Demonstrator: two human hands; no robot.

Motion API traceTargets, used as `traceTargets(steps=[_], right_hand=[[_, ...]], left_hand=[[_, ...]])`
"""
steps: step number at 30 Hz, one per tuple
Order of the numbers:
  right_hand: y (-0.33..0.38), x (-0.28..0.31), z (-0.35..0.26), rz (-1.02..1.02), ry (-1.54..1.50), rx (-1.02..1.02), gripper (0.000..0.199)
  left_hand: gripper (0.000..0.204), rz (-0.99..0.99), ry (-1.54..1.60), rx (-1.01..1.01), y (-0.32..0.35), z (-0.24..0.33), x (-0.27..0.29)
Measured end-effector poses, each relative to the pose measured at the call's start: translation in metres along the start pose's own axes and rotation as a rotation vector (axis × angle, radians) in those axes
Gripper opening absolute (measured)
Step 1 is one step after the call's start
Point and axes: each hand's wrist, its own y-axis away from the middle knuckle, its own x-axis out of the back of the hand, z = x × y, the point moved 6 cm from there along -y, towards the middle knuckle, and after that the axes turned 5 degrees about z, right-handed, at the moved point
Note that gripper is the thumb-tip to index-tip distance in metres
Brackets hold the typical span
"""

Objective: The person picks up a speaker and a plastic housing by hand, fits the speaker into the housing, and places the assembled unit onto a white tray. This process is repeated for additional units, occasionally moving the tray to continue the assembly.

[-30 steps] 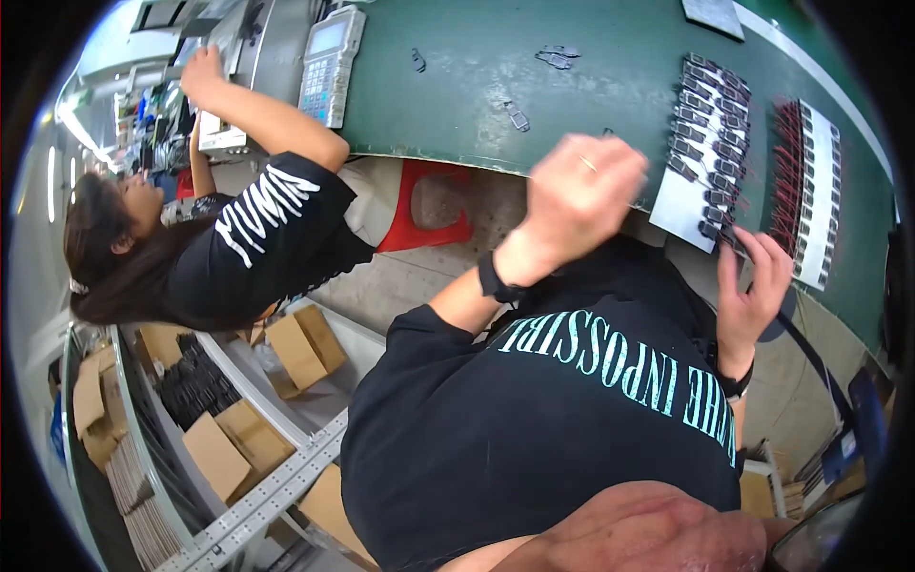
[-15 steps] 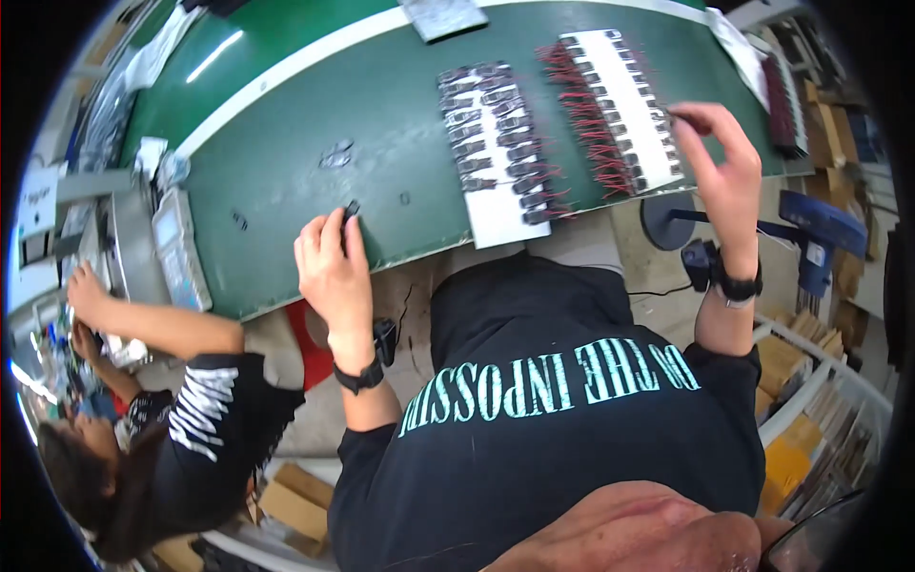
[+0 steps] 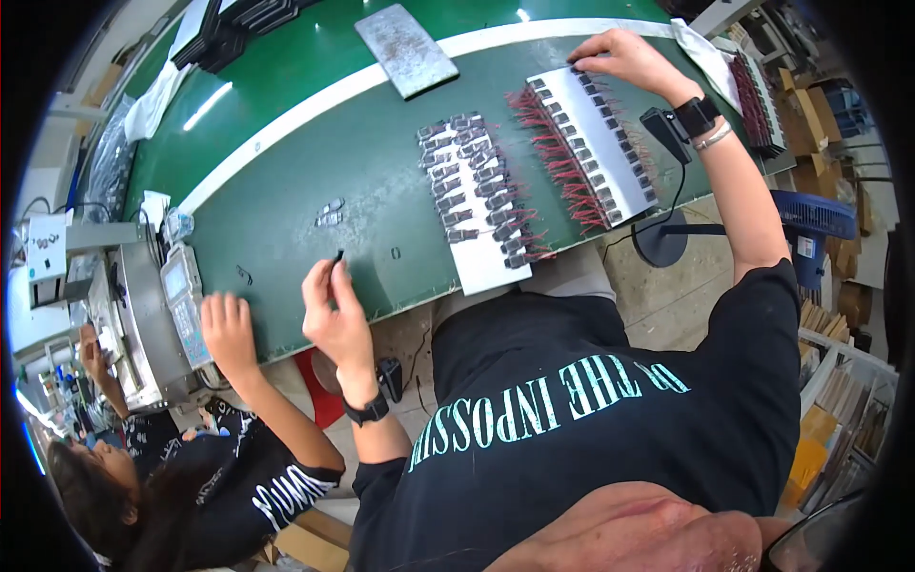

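My left hand is raised above the near table edge, thumb and finger pinching a small black part. Farther off, my right hand reaches to the far end of the right white board, its fingertips closed around a small dark piece at the corner. Small black parts line both long sides of that board, and thin red wires fan out from it. Beside it lies the left white board, crowded with black parts and red wires. A few loose black parts rest on the green table.
A metal plate lies at the back. On my left is a co-worker's hand, near a grey keypad device. More wired boards are stacked at the far right, and a blue fan stands beyond the table edge.
My right hand has moved from the right board's side to its far end. My left hand still pinches the black part. A co-worker's hand has come toward the table.
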Motion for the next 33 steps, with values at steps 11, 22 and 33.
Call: traceTargets(steps=[11, 22, 33], right_hand=[[-0.003, 0.002, -0.011, -0.061, -0.108, -0.012, 0.024], [0.018, -0.001, -0.015, 0.206, -0.053, 0.090, 0.019], [0.071, 0.038, -0.082, 0.528, -0.622, -0.238, 0.026]], left_hand=[[0.037, -0.339, 0.565, 0.377, -0.008, 0.016, -0.033], [0.040, -0.258, 0.763, 0.353, -0.008, 0.043, -0.028], [0.039, -0.505, 0.774, 0.401, 0.008, 0.073, -0.048]])
